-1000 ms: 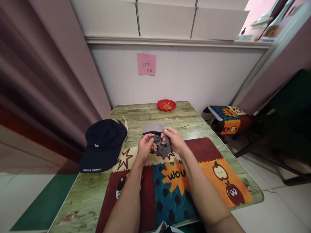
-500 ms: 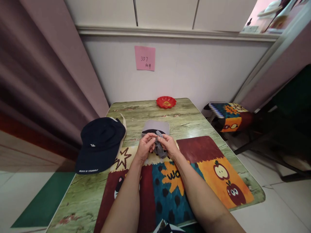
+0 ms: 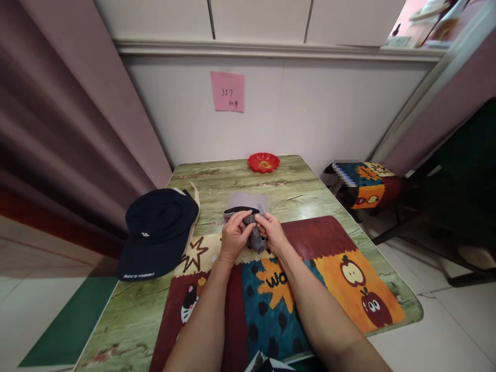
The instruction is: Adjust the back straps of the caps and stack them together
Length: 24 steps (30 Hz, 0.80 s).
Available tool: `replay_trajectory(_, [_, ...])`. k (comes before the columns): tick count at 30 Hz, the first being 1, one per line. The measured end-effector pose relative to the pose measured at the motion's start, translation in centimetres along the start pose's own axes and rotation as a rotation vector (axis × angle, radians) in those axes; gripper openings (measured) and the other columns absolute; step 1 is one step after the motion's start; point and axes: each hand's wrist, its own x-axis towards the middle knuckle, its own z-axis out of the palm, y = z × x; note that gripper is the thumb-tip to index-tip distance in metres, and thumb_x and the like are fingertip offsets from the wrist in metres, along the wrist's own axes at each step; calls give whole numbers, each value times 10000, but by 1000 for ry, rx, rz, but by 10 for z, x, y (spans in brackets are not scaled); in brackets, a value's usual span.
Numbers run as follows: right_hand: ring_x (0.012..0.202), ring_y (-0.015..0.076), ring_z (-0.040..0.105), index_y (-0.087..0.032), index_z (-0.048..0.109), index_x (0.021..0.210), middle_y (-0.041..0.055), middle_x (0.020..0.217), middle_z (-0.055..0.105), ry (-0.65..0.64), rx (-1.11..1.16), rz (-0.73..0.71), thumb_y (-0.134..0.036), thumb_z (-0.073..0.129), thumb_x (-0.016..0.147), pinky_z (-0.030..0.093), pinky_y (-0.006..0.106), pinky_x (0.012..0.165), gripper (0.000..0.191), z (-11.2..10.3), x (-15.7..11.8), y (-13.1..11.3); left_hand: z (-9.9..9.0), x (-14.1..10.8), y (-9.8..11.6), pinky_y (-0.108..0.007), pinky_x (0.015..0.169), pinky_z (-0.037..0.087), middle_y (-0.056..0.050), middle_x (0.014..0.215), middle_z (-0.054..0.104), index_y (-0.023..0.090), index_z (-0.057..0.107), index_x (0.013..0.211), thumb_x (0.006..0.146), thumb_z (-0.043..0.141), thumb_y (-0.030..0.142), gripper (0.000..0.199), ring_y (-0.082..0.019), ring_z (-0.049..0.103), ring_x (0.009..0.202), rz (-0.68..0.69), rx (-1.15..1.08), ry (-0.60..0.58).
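A grey cap [image 3: 248,199] lies on the table with its brim pointing away from me. My left hand [image 3: 235,233] is closed on the cap's dark grey back part, thumb and fingers pinching near the strap. From the other side, my right hand [image 3: 273,232] pinches the strap; its light grey end [image 3: 261,208] sticks up past the fingertips. Both hands nearly touch over the cap. Fingers partly hide the fastening, so I cannot tell whether it is fastened.
A navy cap [image 3: 160,219] with a pale strap sits at the table's left edge. Toward the wall stands a red scalloped dish [image 3: 264,163]. A patterned mat [image 3: 267,315] lies under my forearms. A stool with a patterned cover [image 3: 372,181] stands beyond the right edge.
My left hand has shifted its fingers over the strap, and the strap end now stands more upright and further right. The view has moved slightly.
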Motion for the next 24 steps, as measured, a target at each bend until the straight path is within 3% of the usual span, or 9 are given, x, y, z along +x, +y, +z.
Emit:
replay_trajectory(5, [388, 24, 231, -180, 573, 754, -109, 493, 407, -33, -27, -37, -459, 804, 663, 142, 185, 365, 373, 1, -3, 1, -1, 0, 0, -231, 580, 470, -66, 1054, 632, 216, 717, 1073, 860, 661, 267, 226, -69, 495, 577, -21, -54, 7])
replay_trajectory(9, [391, 29, 224, -183, 583, 756, -115, 472, 365, -32, -37, -29, -463, 803, 667, 140, 188, 371, 367, 1, -4, 0, -3, 2, 7, -219, 515, 425, -62, 1008, 646, 233, 739, 1070, 806, 711, 273, 269, -72, 476, 542, -112, -163, 11])
replay_trajectory(14, [392, 34, 222, -187, 564, 715, -116, 454, 341, -29, -43, -27, -474, 795, 669, 136, 191, 375, 372, 2, -4, 0, -3, 2, 12, -228, 543, 432, -63, 983, 666, 250, 781, 939, 730, 768, 270, 210, -93, 491, 562, -192, -257, 38])
replay_trajectory(24, [380, 36, 272, -185, 521, 624, -84, 452, 412, -44, -96, -61, -505, 745, 720, 156, 199, 378, 402, 0, -4, 0, 0, -1, 12, -230, 556, 463, -66, 995, 646, 224, 759, 937, 761, 737, 275, 185, -96, 545, 602, -186, -205, 60])
